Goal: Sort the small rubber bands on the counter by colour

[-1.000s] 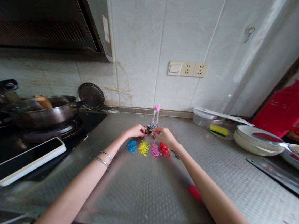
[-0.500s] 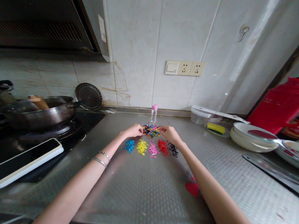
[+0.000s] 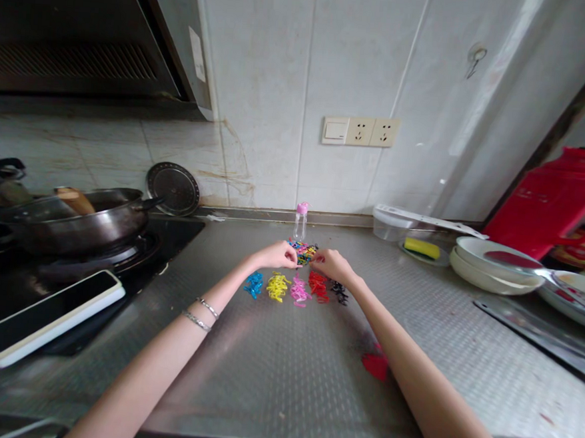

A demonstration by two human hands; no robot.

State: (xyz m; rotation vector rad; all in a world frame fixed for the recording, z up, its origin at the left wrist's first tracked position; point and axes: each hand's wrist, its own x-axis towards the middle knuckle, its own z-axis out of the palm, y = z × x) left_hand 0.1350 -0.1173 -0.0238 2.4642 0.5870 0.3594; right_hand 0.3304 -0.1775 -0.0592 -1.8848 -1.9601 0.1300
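Note:
A mixed heap of small coloured elastic bands lies on the steel counter. My left hand and my right hand are both on the heap, fingers curled in a pinch at its edges. What the fingertips hold is too small to make out. In front of the hands sit sorted little piles in a row: blue, yellow, pink, red and black. A small clear bottle with a pink cap stands just behind the heap.
A wok sits on the hob at left, with a phone lying near it. At right are white plates, a yellow sponge, a clear tub and a red flask. A red scrap lies under my right forearm.
My left hand has moved right into the mixed heap and my right hand has closed in toward it, so the hands now nearly meet. The sorted piles stay as they were.

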